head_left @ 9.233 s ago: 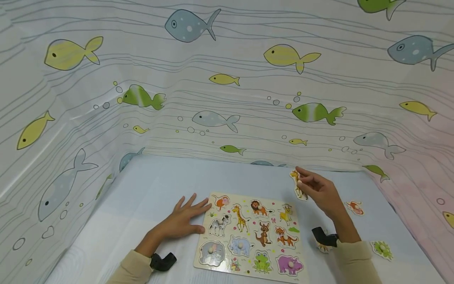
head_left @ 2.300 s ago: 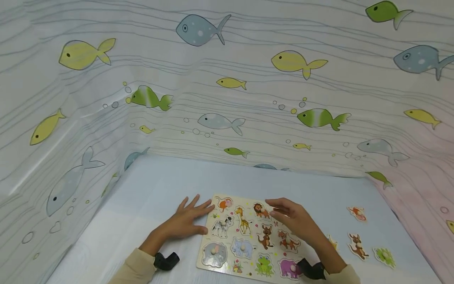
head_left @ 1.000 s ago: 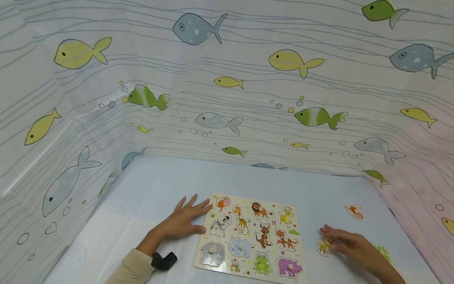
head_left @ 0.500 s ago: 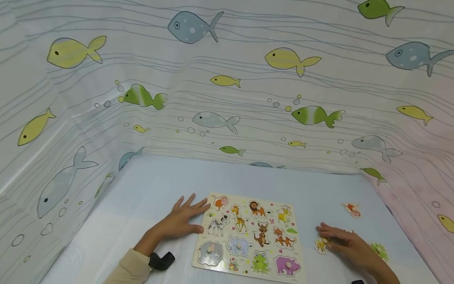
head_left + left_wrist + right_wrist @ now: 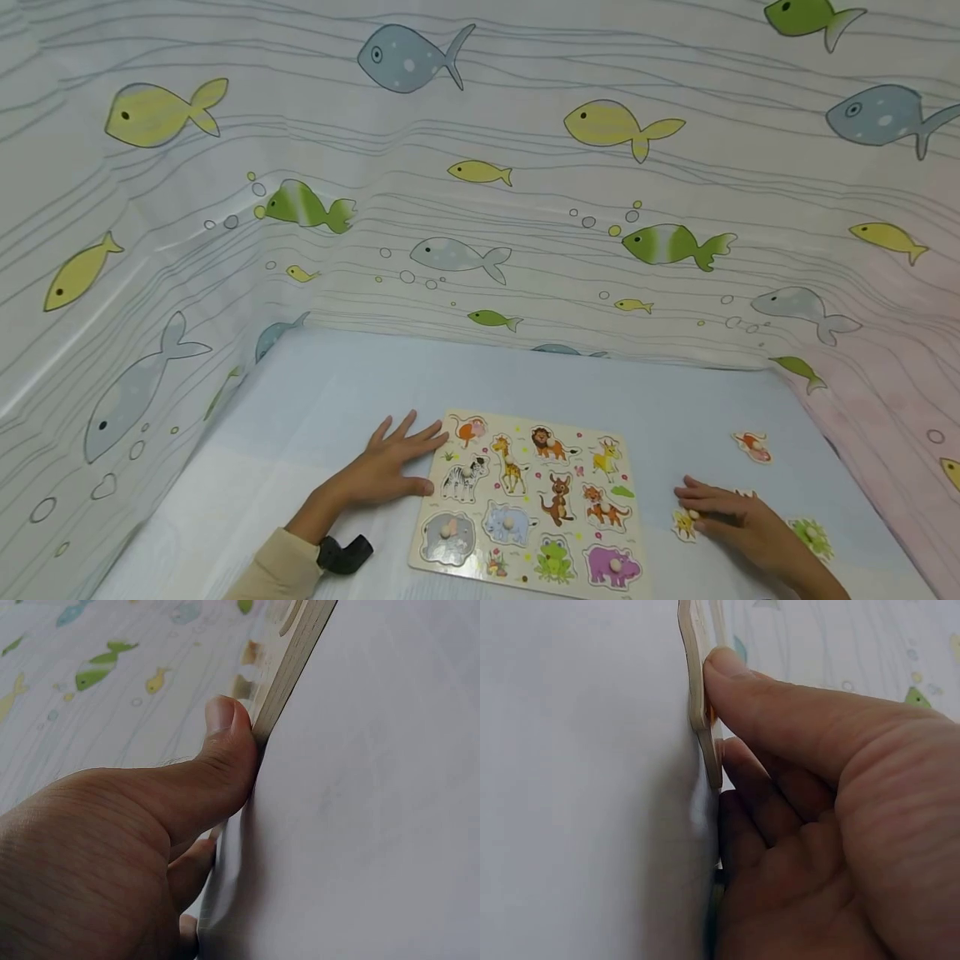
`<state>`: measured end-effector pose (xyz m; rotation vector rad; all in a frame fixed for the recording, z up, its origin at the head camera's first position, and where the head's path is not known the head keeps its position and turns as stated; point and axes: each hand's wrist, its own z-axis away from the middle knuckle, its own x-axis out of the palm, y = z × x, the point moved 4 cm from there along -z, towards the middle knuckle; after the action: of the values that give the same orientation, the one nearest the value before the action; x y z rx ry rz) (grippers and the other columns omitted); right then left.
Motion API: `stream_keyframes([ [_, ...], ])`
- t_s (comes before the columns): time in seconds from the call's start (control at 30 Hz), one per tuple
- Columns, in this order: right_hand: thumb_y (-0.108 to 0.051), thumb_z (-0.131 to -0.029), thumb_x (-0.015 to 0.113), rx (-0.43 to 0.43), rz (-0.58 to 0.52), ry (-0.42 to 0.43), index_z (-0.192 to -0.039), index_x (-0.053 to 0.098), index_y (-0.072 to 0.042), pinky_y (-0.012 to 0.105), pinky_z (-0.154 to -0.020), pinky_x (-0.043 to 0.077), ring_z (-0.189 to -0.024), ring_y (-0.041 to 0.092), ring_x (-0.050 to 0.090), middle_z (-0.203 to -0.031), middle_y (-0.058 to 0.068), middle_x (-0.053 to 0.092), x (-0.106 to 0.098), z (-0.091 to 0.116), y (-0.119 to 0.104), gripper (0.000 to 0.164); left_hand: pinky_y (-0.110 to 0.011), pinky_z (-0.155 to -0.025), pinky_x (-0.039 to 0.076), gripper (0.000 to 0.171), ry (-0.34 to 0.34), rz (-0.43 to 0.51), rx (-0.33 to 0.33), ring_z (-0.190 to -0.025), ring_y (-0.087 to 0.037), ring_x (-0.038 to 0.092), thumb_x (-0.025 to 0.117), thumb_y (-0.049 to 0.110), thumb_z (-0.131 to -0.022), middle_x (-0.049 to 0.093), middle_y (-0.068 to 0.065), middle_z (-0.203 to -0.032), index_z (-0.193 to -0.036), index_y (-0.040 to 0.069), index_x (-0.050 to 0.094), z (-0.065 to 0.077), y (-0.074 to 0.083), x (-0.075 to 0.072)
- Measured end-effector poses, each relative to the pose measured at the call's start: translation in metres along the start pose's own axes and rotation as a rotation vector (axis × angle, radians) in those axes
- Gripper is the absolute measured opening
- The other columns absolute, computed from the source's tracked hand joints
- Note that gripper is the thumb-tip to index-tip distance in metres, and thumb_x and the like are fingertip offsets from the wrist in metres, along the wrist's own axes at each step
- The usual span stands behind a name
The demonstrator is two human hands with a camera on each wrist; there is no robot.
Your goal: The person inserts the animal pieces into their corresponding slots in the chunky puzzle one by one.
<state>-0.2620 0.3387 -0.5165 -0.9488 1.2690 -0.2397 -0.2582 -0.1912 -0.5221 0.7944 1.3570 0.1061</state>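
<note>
A wooden animal puzzle board [image 5: 502, 422] lies on the table in the head view. My left hand [image 5: 382, 471] rests at its left edge, fingers spread; in the left wrist view the thumb [image 5: 225, 742] presses against the board's side. Right of the board, my right hand [image 5: 738, 525] pinches a small yellow animal puzzle piece [image 5: 684, 526] by thumb and fingers, its lower part showing. The right wrist view has the thumb at the wooden piece's [image 5: 694, 682] edge, with fingers curled behind. Knobs stand on the giraffe [image 5: 510, 464], lion [image 5: 550, 442], elephant [image 5: 447, 537] and several other animals.
Loose on the table lie an orange-red piece [image 5: 752, 446] beyond the right hand and a green piece [image 5: 812, 538] beside it. Another piece [image 5: 745, 493] is mostly hidden behind that hand. A fish-patterned curtain [image 5: 540, 208] encloses the table's back and sides.
Earlier my right hand held a giraffe piece; now a knobbed giraffe sits in the board. The hand then moved from above the board right to the yellow piece. The left hand has stayed.
</note>
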Motion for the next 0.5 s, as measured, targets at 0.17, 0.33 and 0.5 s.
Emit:
stream_keyframes([
  [0.17,-0.015,-0.092,0.07,-0.06,-0.068,0.017,-0.119,0.074,-0.013,-0.005,-0.094,0.032,-0.127,-0.025,0.039,-0.132,-0.004,0.068,0.0008,-0.0006,0.001,0.027,-0.067,-0.12,-0.006,0.081,-0.002,-0.004,0.001,-0.154,-0.045,0.008,0.069,0.058,-0.082,0.032,-0.001,-0.163,-0.152,0.024,0.043,-0.0004,0.0016,-0.0009],
  [0.33,-0.006,-0.092,0.068,-0.137,-0.115,0.03,-0.117,0.074,-0.009,-0.004,-0.097,0.033,-0.129,-0.021,0.041,-0.129,-0.001,0.07,0.0018,-0.0004,-0.0012,0.026,-0.067,-0.12,-0.006,0.081,-0.001,0.0,0.005,-0.154,-0.045,0.008,0.069,0.057,-0.082,0.032,-0.001,-0.163,-0.152,0.024,0.044,-0.0003,0.0021,-0.0013],
  [0.5,-0.002,-0.091,0.068,-0.18,-0.108,0.058,-0.113,0.074,-0.009,-0.003,-0.097,0.034,-0.129,-0.019,0.043,-0.129,0.0,0.07,0.0017,0.0001,-0.0039,0.024,-0.067,-0.12,-0.006,0.081,0.0,-0.002,0.009,-0.154,-0.045,0.008,0.069,0.057,-0.082,0.032,-0.001,-0.163,-0.152,0.024,0.044,-0.0004,0.0015,-0.0011],
])
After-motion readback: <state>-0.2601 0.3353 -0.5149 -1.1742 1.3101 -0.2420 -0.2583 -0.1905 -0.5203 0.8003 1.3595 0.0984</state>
